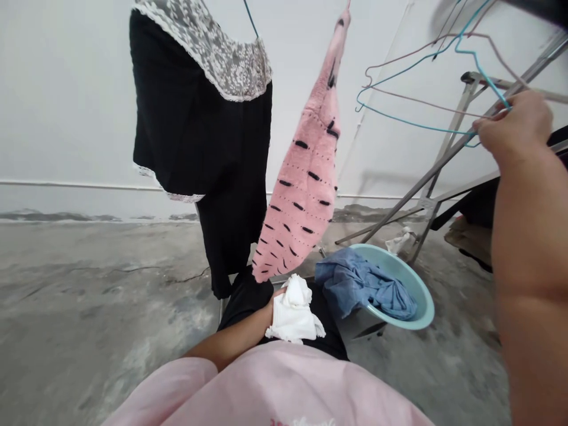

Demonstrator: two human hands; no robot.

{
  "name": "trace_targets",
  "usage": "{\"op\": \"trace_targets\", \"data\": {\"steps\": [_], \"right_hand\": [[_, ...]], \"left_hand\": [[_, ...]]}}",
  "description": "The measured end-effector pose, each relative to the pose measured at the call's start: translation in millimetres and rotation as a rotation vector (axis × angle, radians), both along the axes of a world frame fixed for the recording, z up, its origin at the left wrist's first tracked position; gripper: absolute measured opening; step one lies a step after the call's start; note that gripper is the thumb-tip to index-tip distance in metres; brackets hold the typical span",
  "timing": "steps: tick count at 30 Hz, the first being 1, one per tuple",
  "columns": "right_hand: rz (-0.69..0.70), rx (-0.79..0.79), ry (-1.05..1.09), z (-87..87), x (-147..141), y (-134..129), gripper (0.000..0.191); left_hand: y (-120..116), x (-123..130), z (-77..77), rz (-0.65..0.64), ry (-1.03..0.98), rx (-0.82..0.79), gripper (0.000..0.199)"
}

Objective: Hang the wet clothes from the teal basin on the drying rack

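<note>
Close to my lap, my left hand (276,297) is mostly covered by a crumpled white cloth (293,313), which it holds. My right hand (517,121) is raised at the upper right, its fingers closed on a blue wire hanger (412,121). A pinkish wire hanger (432,103) overlaps the blue one; whether the hand touches it too is unclear. Between the hands hangs a pink cloth with black dashes (306,183). To its left hangs a black garment with white lace (199,112).
A light blue basin (421,296) with blue clothing (364,284) stands on the floor at the right. Behind it is a metal drying rack (437,165) with dark clothes low on its right side. A white wall (66,106) runs behind everything.
</note>
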State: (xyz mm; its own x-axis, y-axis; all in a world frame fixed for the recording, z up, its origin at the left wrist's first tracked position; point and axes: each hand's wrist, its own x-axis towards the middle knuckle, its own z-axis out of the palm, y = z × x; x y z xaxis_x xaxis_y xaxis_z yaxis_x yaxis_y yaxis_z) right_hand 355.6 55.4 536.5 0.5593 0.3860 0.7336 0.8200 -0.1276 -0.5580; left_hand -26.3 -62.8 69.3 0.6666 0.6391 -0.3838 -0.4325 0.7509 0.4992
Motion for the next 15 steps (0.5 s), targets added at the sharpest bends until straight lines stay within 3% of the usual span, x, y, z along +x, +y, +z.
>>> {"op": "trace_targets", "data": {"steps": [3, 6, 12, 15], "right_hand": [[0.227, -0.123, 0.238, -6.2, -17.1, -7.1, 0.032], [0.423, 0.038, 0.256, -8.1, -27.8, -1.9, 0.035], [0.368, 0.248, 0.111, -0.3, -27.8, 19.4, 0.058], [0.386, 0.311, 0.161, -12.0, -29.7, 18.0, 0.054]], "left_hand": [[1.1, -0.9, -1.4, -0.05, -0.044, -0.071, 0.046], [2.0, 0.4, -0.7, -0.093, -0.084, -0.116, 0.044], [3.2, 1.8, -4.6, -0.076, -0.086, -0.131, 0.037], [5.6, 1.7, -9.1, -0.056, -0.024, -0.128, 0.03]]}}
